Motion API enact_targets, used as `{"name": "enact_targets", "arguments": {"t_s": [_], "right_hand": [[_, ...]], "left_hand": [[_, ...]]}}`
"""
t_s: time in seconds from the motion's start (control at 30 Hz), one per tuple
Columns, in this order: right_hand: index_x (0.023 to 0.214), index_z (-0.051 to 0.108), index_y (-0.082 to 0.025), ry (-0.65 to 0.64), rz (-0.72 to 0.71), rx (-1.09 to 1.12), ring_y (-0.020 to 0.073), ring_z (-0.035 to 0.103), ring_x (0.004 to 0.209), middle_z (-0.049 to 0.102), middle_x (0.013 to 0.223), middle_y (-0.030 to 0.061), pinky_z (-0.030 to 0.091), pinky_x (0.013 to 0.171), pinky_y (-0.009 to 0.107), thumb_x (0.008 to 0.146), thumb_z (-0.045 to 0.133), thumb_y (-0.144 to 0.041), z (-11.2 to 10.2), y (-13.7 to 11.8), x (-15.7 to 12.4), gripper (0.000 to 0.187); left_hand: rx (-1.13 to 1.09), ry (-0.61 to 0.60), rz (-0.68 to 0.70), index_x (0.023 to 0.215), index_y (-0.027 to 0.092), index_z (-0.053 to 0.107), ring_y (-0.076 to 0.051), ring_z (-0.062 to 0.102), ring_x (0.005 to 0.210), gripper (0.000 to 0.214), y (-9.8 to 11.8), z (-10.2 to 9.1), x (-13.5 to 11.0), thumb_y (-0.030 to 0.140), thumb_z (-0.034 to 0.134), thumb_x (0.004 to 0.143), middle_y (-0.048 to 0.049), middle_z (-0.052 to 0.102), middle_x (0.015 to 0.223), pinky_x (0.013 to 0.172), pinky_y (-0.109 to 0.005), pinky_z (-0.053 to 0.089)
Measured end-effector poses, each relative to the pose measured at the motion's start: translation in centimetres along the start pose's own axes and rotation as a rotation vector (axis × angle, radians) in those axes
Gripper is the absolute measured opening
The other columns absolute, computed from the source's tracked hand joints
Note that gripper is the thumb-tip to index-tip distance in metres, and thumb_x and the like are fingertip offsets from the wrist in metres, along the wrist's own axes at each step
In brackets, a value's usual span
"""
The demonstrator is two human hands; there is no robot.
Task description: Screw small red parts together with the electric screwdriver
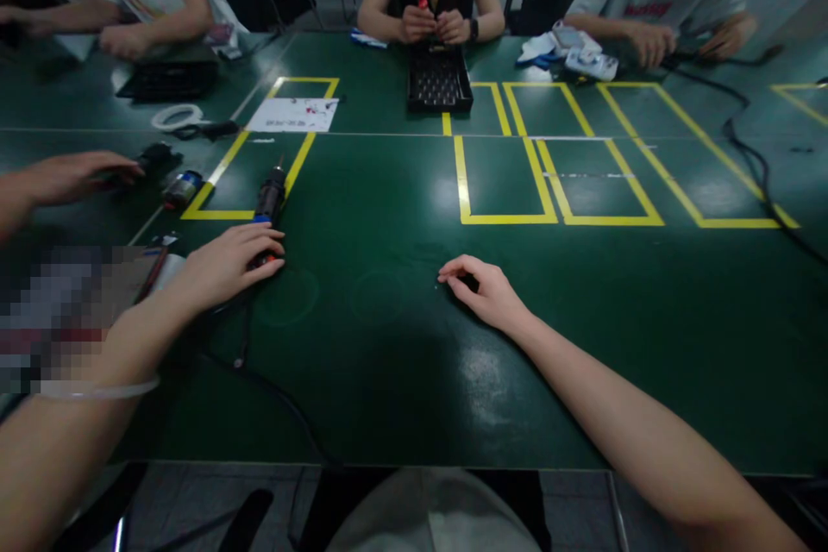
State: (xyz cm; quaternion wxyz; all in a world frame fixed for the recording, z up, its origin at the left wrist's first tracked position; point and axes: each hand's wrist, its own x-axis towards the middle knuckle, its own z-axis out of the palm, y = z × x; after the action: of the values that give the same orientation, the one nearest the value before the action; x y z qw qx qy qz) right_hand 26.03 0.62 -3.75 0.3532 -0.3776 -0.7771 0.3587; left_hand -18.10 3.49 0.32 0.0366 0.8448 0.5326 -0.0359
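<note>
My left hand (228, 263) lies on the green table (401, 336) with its fingers laid over the near end of a black corded electric screwdriver (270, 194). The tool points away from me and its cable trails back toward the table's near edge. My right hand (482, 286) rests on the table surface near the middle, fingers curled in loosely, and I see nothing in it. A clear band sits on my left wrist.
Yellow tape rectangles (504, 181) mark the table. A black tray (438, 82) stands before a person opposite holding a red tool. A white sheet (294, 114), a small cylinder (182, 188), a cable (750, 155) and another person's hand (78, 177) at the left.
</note>
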Motion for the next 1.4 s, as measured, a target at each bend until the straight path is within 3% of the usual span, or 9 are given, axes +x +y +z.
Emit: {"name": "enact_targets", "arguments": {"t_s": [0.13,0.27,0.5,0.67,0.8,0.9,1.07,1.23,1.4], "right_hand": [[0.101,0.062,-0.021,-0.001,0.003,-0.004,0.0174,0.067,0.087,0.072,0.093,0.0033,0.051,0.083,0.033,0.089,0.054,-0.013,0.0,0.0,0.0,0.017],[0.101,0.063,-0.021,-0.003,0.008,-0.011,0.0174,0.067,0.087,0.072,0.093,0.0034,0.051,0.084,0.032,0.088,0.054,-0.012,0.0,-0.1,0.1,0.017],[0.100,0.063,-0.021,-0.004,0.006,-0.016,0.0174,0.068,0.086,0.073,0.092,0.0037,0.051,0.083,0.033,0.089,0.053,-0.013,-0.1,-0.2,0.1,0.016],[0.099,0.063,-0.021,-0.006,0.002,-0.018,0.0177,0.068,0.086,0.073,0.092,0.0032,0.052,0.082,0.033,0.088,0.054,-0.013,0.0,-0.2,0.1,0.016],[0.099,0.063,-0.021,-0.002,0.004,-0.025,0.0176,0.068,0.085,0.072,0.092,0.0032,0.052,0.082,0.033,0.089,0.054,-0.014,0.1,-0.3,0.1,0.015],[0.100,0.063,-0.021,0.003,0.003,-0.018,0.0173,0.068,0.085,0.072,0.091,0.0033,0.051,0.082,0.033,0.089,0.054,-0.015,0.1,-0.2,0.1,0.015],[0.099,0.063,-0.021,0.003,-0.007,-0.012,0.0164,0.067,0.084,0.072,0.090,0.0026,0.051,0.082,0.032,0.089,0.054,-0.014,0.2,0.0,0.1,0.015],[0.102,0.061,-0.022,-0.012,0.022,0.045,0.0157,0.068,0.083,0.071,0.090,0.0020,0.051,0.081,0.031,0.090,0.056,-0.019,0.7,-0.6,0.1,0.013],[0.096,0.060,-0.021,-0.029,0.064,0.140,0.0143,0.065,0.080,0.068,0.086,0.0006,0.051,0.075,0.027,0.091,0.060,-0.030,1.1,-1.1,0.2,0.009]], "left_hand": [[0.149,0.006,-0.159,0.117,0.011,0.057,-0.031,0.049,0.120,0.049,-0.9,-1.3,-1.1,0.050,0.048,0.089,-0.0177,0.051,0.134,0.101,-0.044,0.039],[0.401,-0.028,-0.281,0.105,0.010,0.059,-0.034,0.055,0.101,0.046,0.7,-2.4,-1.9,0.051,0.050,0.087,-0.0197,0.059,0.115,0.086,-0.042,0.043],[0.597,0.085,-0.317,0.091,0.015,0.055,-0.027,0.053,0.107,0.032,3.3,-2.6,-2.1,0.044,0.041,0.093,-0.0103,0.063,0.107,0.097,-0.041,0.040],[0.086,0.170,-0.445,0.101,0.018,0.059,-0.028,0.061,0.094,0.035,5.8,-3.3,-0.5,0.048,0.043,0.093,-0.0069,0.066,0.097,0.084,-0.044,0.049],[-0.785,0.241,-0.338,0.107,0.014,0.056,-0.019,0.066,0.078,0.033,11.3,-3.0,2.5,0.042,0.048,0.092,-0.0064,0.066,0.092,0.073,-0.034,0.054],[-1.099,0.145,-0.240,0.109,0.013,0.059,-0.016,0.063,0.072,0.034,15.9,-2.1,4.7,0.042,0.051,0.091,-0.0066,0.063,0.091,0.056,-0.026,0.051],[-1.296,0.042,-0.116,0.115,0.016,0.055,-0.016,0.063,0.082,0.039,20.5,-0.3,6.5,0.033,0.065,0.082,-0.0075,0.066,0.099,0.058,-0.023,0.050],[-1.327,0.048,-0.079,0.104,0.014,0.061,-0.018,0.065,0.089,0.028,21.5,1.0,6.4,0.032,0.066,0.083,-0.0092,0.069,0.100,0.075,-0.029,0.052],[-1.166,0.125,-0.004,0.099,0.016,0.067,-0.016,0.063,0.082,0.021,22.1,1.1,5.6,0.032,0.064,0.085,-0.0065,0.067,0.096,0.075,-0.029,0.052]]}}
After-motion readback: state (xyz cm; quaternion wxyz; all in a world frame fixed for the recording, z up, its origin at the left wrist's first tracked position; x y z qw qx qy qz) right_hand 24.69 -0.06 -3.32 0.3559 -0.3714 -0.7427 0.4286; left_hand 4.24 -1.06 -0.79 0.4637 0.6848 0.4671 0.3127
